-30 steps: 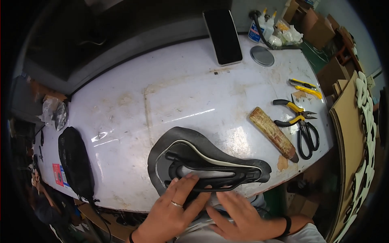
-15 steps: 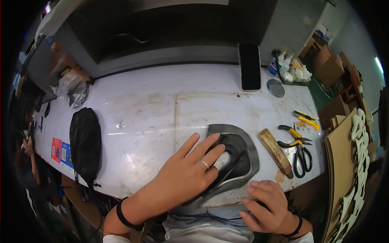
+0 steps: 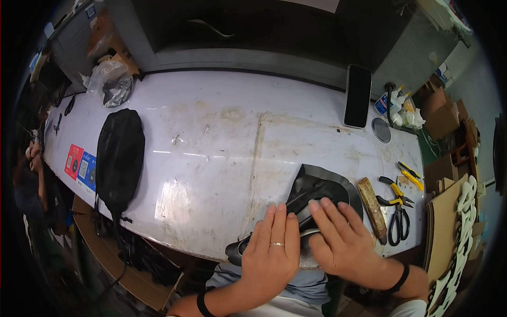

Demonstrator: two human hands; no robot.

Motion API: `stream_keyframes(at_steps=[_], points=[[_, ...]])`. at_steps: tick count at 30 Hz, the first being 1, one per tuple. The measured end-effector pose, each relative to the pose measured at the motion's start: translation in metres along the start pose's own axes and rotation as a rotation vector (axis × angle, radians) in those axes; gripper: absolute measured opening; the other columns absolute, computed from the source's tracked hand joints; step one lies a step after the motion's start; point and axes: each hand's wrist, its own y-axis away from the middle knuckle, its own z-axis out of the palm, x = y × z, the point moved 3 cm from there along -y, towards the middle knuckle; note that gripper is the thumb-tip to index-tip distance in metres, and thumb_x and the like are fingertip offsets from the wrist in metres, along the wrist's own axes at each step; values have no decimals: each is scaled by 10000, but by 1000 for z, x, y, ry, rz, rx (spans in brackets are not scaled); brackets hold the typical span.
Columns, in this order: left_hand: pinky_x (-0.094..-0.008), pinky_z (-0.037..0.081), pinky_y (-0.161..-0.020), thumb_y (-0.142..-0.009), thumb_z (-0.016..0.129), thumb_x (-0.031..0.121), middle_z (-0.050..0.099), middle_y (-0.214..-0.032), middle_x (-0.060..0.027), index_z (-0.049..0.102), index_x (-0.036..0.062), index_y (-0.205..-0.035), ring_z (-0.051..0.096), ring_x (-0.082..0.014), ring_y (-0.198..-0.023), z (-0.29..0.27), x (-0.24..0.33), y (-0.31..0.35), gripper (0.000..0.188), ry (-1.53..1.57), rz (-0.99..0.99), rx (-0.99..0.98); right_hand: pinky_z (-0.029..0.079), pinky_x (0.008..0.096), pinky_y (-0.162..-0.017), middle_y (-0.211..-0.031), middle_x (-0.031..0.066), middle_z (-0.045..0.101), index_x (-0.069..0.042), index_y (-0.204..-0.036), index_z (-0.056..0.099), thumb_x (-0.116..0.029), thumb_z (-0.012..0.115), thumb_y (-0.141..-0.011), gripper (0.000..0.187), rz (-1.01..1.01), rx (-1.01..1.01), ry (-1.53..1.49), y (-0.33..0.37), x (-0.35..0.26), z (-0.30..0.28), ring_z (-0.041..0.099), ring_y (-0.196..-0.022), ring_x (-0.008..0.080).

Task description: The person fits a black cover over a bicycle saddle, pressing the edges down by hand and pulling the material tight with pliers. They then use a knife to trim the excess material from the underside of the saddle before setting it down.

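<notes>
A black, leather-like curved piece (image 3: 327, 178), looking like a shoe upper, lies at the front edge of the worktable (image 3: 211, 158). My left hand (image 3: 270, 259) rests on its near left part, fingers straight and side by side. Beside it, my right hand (image 3: 344, 240) lies on the middle of the piece, its fingers stretched forward and slightly bent. Both palms face down, and neither hand grips anything that shows. The hands hide much of the piece. A dark end (image 3: 234, 252) of it sticks out left of my left hand.
Right of the piece lie a worn wooden block (image 3: 371, 208), yellow-and-black pliers (image 3: 392, 194), black scissors (image 3: 400, 224) and a yellow cutter (image 3: 411, 177). A phone (image 3: 357, 96) and a round tin (image 3: 381, 130) stand farther back. A black pouch (image 3: 121, 158) lies left. Another person's hand (image 3: 34, 150) shows far left.
My right hand has come from beside the table edge onto the black piece. My left hand has drawn back toward me, its fingers now closer together. The view has swung left.
</notes>
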Motion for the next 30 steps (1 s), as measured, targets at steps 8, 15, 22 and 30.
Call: stream_keyframes(at_steps=[8,15,22,30], points=[[-407,635,-907,-858,755,83,725,-1337,-257,751,-31,-1146,740,-399,-1201,-3,-17,-4,310,18,89,83,642,532,-960,-1165,362,734,-6,-762,547,-56,639,-907,179,-493,-251,132,-28,20,-22,792,-1011,432],[-426,642,-906,-879,744,83,693,-1378,-292,738,-33,-1079,703,-414,-1259,-10,-29,-13,231,156,334,1,686,529,-845,-1121,405,718,19,-734,541,3,628,-880,171,-442,-185,15,-6,12,-15,795,-931,471],[-410,648,-899,-891,731,90,674,-1426,-293,732,-23,-1035,709,-388,-1267,-7,-29,-9,183,267,362,-54,696,461,-790,-1103,338,742,17,-762,572,-116,712,-965,280,-200,-76,-71,14,3,-4,807,-967,419],[-405,650,-884,-895,727,96,677,-1439,-275,744,-12,-1019,712,-374,-1277,-7,-33,-8,165,260,382,-44,643,366,-617,-1092,254,744,0,-781,601,-112,845,-873,283,-10,14,-214,14,-2,3,803,-900,350]])
